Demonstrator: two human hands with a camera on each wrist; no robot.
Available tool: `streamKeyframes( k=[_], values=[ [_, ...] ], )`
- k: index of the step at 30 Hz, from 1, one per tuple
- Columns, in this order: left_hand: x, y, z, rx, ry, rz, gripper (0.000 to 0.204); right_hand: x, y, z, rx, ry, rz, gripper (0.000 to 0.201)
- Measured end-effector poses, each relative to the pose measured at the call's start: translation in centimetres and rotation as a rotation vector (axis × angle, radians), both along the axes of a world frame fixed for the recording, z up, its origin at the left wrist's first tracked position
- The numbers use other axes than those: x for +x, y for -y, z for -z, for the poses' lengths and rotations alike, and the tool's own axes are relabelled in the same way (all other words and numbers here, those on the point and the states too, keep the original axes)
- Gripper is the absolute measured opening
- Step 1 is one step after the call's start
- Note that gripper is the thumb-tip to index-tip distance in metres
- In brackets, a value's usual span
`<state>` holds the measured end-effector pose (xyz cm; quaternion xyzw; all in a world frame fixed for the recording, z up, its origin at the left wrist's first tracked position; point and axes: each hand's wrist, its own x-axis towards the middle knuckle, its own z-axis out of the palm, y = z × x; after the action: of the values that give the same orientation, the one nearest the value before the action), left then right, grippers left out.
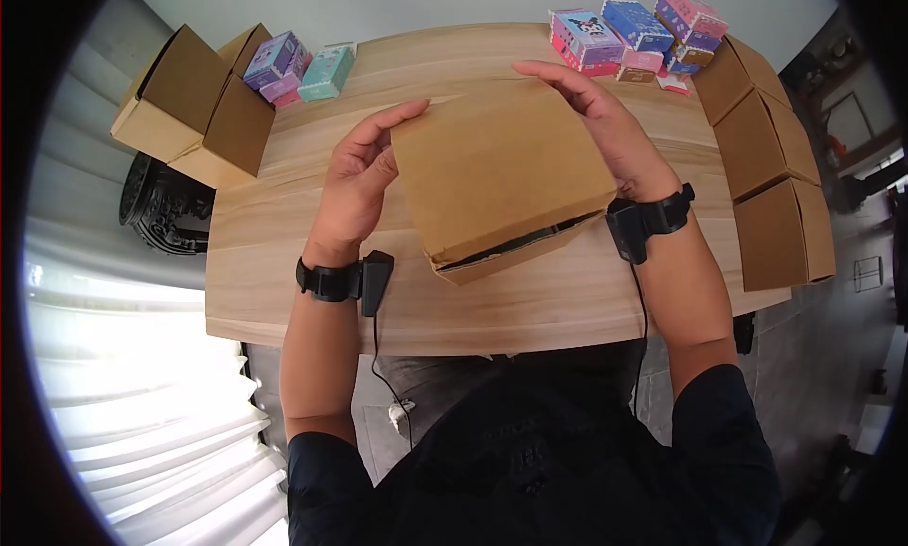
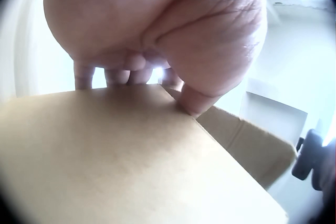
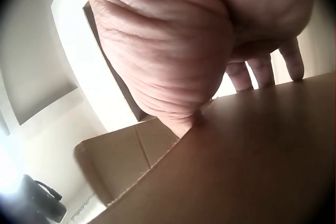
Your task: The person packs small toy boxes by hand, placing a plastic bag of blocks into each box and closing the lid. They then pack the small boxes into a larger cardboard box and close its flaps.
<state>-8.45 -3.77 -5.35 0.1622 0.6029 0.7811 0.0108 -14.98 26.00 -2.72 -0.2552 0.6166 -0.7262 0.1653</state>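
Observation:
A brown cardboard box (image 1: 501, 167) is held tilted between both hands over the table, a dark gap showing along its near edge. The left hand (image 1: 359, 177) grips its left side; in the left wrist view the thumb of this hand (image 2: 157, 24) lies at an edge of the box (image 2: 105, 155) and the fingers reach over another edge. From the right, the right hand (image 1: 619, 139) grips the opposite side. The right wrist view shows this hand (image 3: 184, 40) with its thumb at the edge of the box (image 3: 252, 155), beside a raised flap (image 3: 126, 155).
Cardboard boxes stand at the left (image 1: 236, 125) and along the right edge (image 1: 780, 229) of the wooden table (image 1: 312, 309). Small purple and teal boxes (image 1: 326, 71) lie at the back left, and several colourful small boxes (image 1: 638, 26) are stacked at the back right.

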Motion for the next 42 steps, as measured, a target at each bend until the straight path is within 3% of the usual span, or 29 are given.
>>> streamKeyframes(
  k=[5,8,12,15,18,21,23,26,31,34,37,42],
  values=[
    [0.8,-0.3,-0.3,0.006,-0.1,0.025,0.048,-0.2,-0.4,0.1,-0.034,-0.019,-0.027,0.042],
    [1.1,-0.4,-0.1,-0.182,-0.207,-0.205,0.047,-0.9,-1.4,0.6,-0.107,0.051,-0.089,0.042],
    [2.8,-0.2,-0.8,-0.353,-0.434,-0.242,0.041,-0.8,-3.0,0.0,-0.111,-0.055,-0.111,0.048],
    [5.4,-1.0,-2.6,-0.525,-0.603,-0.251,0.044,1.2,-4.3,-2.4,0.165,-0.383,-0.037,0.057],
    [7.4,-2.4,-3.3,-0.708,-0.662,-0.255,0.047,3.1,-5.1,-3.6,0.5,-0.767,-0.126,0.06],
    [8.4,-3.2,-2.8,-0.82,-0.622,-0.264,0.045,4.6,-4.7,-2.1,0.468,-0.657,-0.115,0.055],
    [8.6,-3.7,-3.0,-0.807,-0.616,-0.265,0.042,5.8,-4.4,-1.8,0.457,-0.677,-0.062,0.045],
    [9.5,-4.2,-5.4,-1.089,-0.628,-0.29,0.039,6.6,-3.7,-1.9,0.486,-0.883,0.088,0.037],
    [9.4,-5.6,-5.0,-1.094,-0.681,-0.298,0.034,7.4,-3.2,0.2,0.451,-1.171,0.339,0.033],
    [9.4,-5.2,-3.8,-1.165,-0.765,-0.303,0.032,8.2,-2.6,2.6,0.318,-1.199,0.531,0.034],
    [9.6,-5.5,-3.5,-1.186,-0.751,-0.299,0.03,9.3,-1.8,3.2,0.247,-1.192,0.686,0.021],
    [10.3,-5.4,-3.4,-1.173,-0.696,-0.315,0.03,13.8,-6.6,0.6,0.38,-1.167,0.68,0.02]
  ],
)
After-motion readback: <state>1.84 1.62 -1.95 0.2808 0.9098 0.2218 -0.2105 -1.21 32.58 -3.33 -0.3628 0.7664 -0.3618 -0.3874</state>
